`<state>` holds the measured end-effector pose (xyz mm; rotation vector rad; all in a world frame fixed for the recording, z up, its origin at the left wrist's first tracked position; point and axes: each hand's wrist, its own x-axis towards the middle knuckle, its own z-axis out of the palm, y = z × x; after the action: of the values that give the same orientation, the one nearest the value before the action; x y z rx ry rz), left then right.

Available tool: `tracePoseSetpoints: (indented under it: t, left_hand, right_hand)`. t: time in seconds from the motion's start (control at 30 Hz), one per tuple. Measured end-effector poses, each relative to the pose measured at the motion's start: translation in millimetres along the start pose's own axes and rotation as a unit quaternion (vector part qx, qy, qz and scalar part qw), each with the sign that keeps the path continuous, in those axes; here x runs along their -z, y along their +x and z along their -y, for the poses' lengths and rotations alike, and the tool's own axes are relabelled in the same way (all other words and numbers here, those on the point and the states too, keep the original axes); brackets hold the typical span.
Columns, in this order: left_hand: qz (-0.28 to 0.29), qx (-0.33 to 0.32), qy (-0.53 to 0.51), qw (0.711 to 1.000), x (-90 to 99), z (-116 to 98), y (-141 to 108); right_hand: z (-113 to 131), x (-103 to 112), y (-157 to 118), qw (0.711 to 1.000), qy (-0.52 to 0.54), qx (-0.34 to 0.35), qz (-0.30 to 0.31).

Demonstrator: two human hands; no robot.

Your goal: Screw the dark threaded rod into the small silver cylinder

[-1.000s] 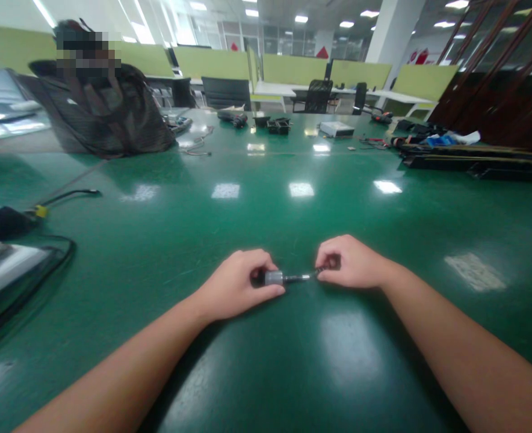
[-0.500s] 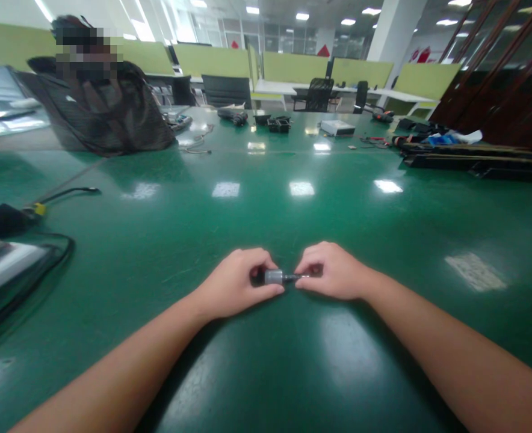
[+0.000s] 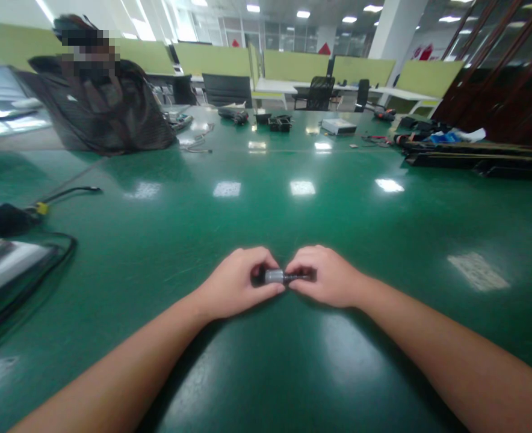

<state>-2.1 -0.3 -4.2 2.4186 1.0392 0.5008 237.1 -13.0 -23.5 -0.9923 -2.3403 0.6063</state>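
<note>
1. Presently, both hands work on one small cylinder [image 3: 274, 276], grey with a black end, lying level just over or on the green table [image 3: 248, 225]; I cannot tell which. It serves as the clock centre for these notes.

2. Left hand [image 3: 235, 290], toward 9 o'clock: thumb and fingers wrapped around the cylinder, black end tucked into the palm side. Grip looks firm.

3. Right hand [image 3: 325, 275], at 3 o'clock: thumb and fingertips pinched about the thin rod [image 3: 301, 277] that projects from the cylinder's 3 o'clock end. Whether a separate small piece is pinched along with it is too fine to make out.

4. Spacing: the two sets of fingertips sit just beside each other, meeting near the root of the rod. Cylinder and rod lie in one line.

5. Step in hand (judgement): close fingertip work at the joint between cylinder and rod, left hand bracing, right hand handling.

6. Next move calls for (judgement): a steady left grip, the line kept straight, and fine control in the right fingertips. Tilting could make the pinch slip.

7. Surroundings: dark bag [image 3: 112, 114] at 10 o'clock, white box [image 3: 338, 126] near 1, stacked black strips [image 3: 469, 157] at 2, all well apart from the hands.
</note>
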Motion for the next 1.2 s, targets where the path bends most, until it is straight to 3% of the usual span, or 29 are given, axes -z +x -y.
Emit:
tracePoseSetpoints:
  t: [1.2]
  left_hand:
    - [0.007,-0.021,0.004,1.0,1.0,2.6,-0.1]
  right_hand:
    - [1.9,2.5,-0.4,1.0,0.002,0.012,0.002]
